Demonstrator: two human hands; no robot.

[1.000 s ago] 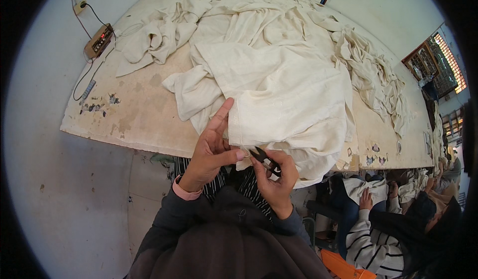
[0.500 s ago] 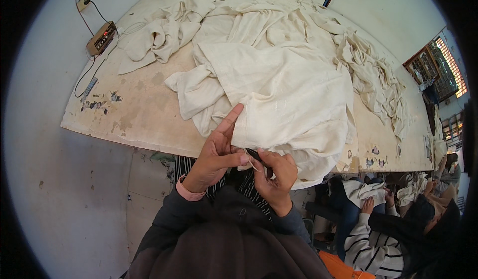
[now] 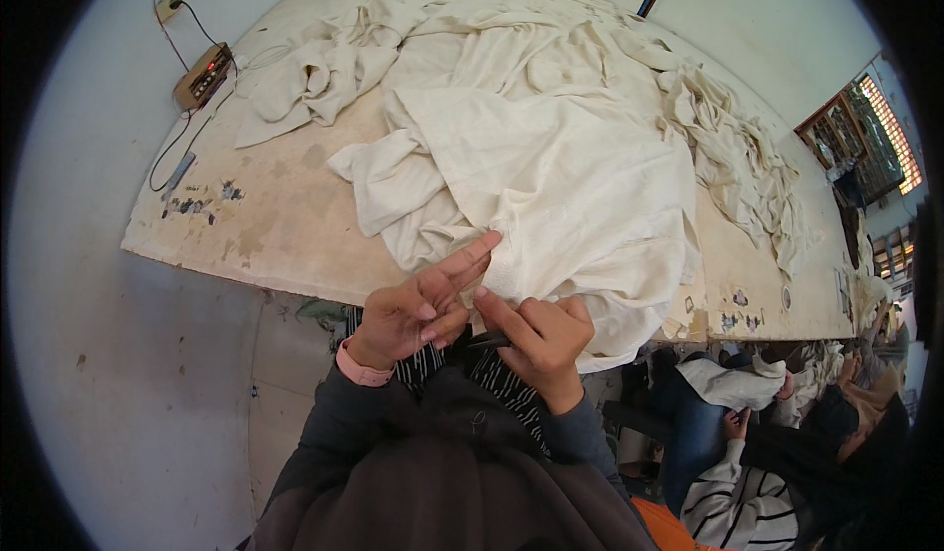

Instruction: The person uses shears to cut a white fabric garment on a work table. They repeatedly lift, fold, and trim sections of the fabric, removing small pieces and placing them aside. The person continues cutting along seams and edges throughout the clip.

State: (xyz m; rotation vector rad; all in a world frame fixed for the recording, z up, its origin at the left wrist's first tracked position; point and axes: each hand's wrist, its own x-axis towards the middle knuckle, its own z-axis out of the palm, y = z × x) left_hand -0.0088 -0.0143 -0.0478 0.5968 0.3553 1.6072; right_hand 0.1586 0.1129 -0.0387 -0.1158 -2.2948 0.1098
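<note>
A large cream cloth [image 3: 580, 168] lies in loose folds on the table, its near part hanging over the front edge. My left hand [image 3: 413, 310] is at the cloth's near left edge, its index finger stretched out with the tip against the fabric. Its thumb stands apart from that finger, and the other fingers are partly curled. Close by on the right, my right hand [image 3: 543, 345] is closed around small dark thread snips [image 3: 486, 341], which point left below the cloth. The knuckles of this hand are beside the cloth's lower edge; most of the snips is hidden in the palm.
The worn table [image 3: 285, 207] bears more cream cloth [image 3: 334, 74] at the far left and another heap [image 3: 733, 148] at right. A brown box with cords [image 3: 205, 77] is by the left wall. At lower right, a co-worker in a striped sleeve [image 3: 737, 502] handles pale cloth [image 3: 733, 382].
My left thumb has come away from the pale thread it was pinching near the snips. Both hands have shifted slightly, and the snips now point left, lower than the cloth edge.
</note>
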